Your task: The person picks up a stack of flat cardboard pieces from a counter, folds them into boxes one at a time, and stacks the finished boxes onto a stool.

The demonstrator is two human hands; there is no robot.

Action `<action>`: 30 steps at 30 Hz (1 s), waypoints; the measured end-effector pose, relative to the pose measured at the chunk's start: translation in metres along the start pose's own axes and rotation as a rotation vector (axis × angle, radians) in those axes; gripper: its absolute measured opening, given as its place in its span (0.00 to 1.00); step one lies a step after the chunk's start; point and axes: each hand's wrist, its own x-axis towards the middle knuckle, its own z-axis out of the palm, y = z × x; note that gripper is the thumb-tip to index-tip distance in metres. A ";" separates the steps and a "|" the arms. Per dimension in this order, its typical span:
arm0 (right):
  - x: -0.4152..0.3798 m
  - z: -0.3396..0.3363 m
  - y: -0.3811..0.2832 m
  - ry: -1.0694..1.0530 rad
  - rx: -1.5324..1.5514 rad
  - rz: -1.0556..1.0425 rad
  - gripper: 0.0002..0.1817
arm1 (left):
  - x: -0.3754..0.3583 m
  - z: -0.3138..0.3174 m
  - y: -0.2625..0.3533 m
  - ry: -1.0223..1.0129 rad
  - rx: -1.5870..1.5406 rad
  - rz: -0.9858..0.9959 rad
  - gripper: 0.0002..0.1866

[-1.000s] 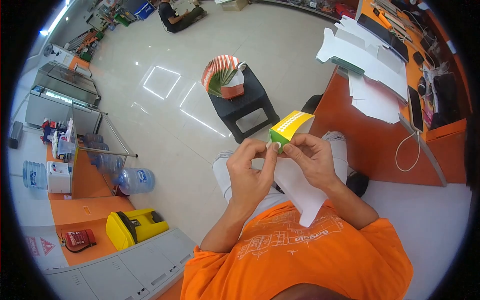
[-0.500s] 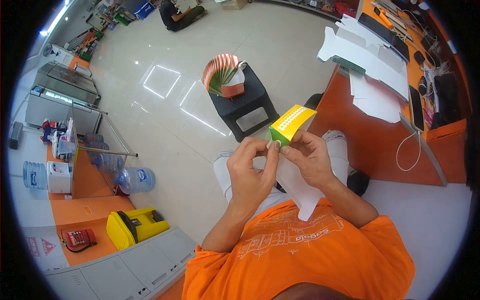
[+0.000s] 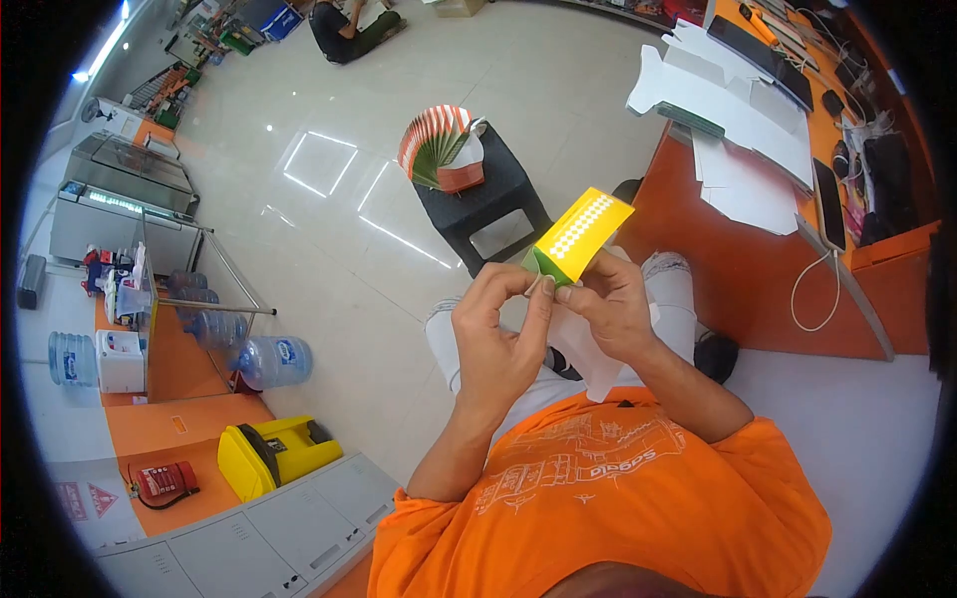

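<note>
A yellow and green folded card piece (image 3: 583, 231) with rows of white shapes is held up in front of my chest. My left hand (image 3: 501, 324) pinches its lower green corner between thumb and fingers. At its lower right side, my right hand (image 3: 613, 304) grips the same piece with the thumb in front. A whitish sheet (image 3: 588, 349) hangs below, partly hidden by my hands. On a black stool (image 3: 485, 199) ahead of me stands a fanned stack of red, white and green cards (image 3: 439, 145).
White cardboard sheets (image 3: 733, 110) lie on the orange desk at the right, beside phones and cables. A person (image 3: 349, 30) sits on the floor far ahead. Water bottles (image 3: 274, 361), a yellow bin (image 3: 274, 453) and grey lockers (image 3: 249, 533) are at the left.
The yellow piece has tilted and shows more of its yellow face. The whitish sheet below has risen and shows less of its length. My hands keep their hold.
</note>
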 end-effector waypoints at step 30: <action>-0.004 0.006 -0.020 0.044 -0.232 -0.094 0.08 | 0.013 -0.013 0.013 -0.066 0.270 0.207 0.03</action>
